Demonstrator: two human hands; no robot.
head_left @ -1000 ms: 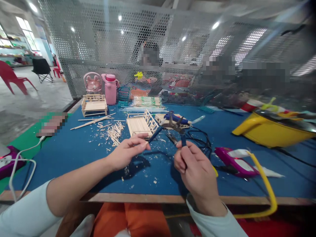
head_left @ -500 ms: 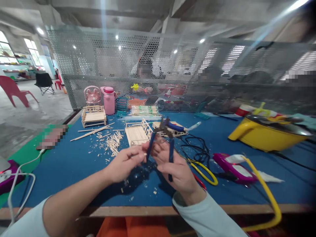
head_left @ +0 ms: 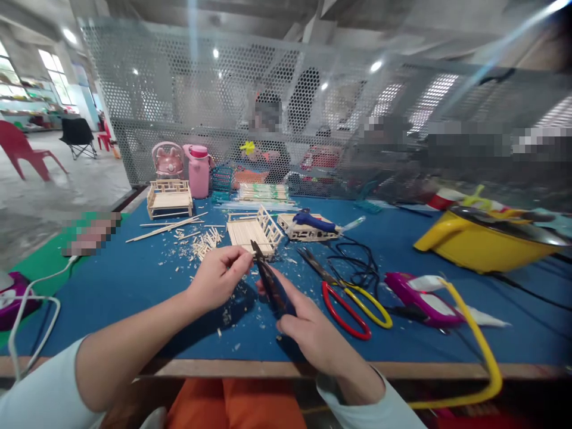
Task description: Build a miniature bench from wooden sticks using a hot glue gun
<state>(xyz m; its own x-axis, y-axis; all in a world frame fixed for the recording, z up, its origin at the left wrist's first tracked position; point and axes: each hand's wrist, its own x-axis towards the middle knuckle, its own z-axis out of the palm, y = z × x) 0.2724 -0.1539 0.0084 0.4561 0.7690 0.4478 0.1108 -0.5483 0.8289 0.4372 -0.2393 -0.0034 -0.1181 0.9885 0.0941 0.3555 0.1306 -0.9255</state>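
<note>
My right hand [head_left: 308,325] is closed round the dark blue handles of a pair of pliers [head_left: 271,285]. Their jaws point away from me and up to the left, near the fingertips of my left hand [head_left: 221,274]. Those fingers are pinched together at the jaw tips on what seems a small pale stick end, mostly hidden. Just beyond lies a small bed-like frame of wooden sticks [head_left: 250,232] with a railing. To its left is a heap of short cut sticks [head_left: 206,243], with chips scattered around.
Scissors [head_left: 346,286] with red and yellow handles lie right of my hand. Behind them are a blue glue gun [head_left: 315,221] and black cord. A yellow pan [head_left: 482,244] and a purple power strip [head_left: 422,301] stand right. Another stick frame [head_left: 170,199] and a pink bottle [head_left: 199,173] are at back left.
The pliers have swung from upright with handles spread to slanting forward with handles together. Their jaws have come to my left fingertips. The scissors are now in fuller view.
</note>
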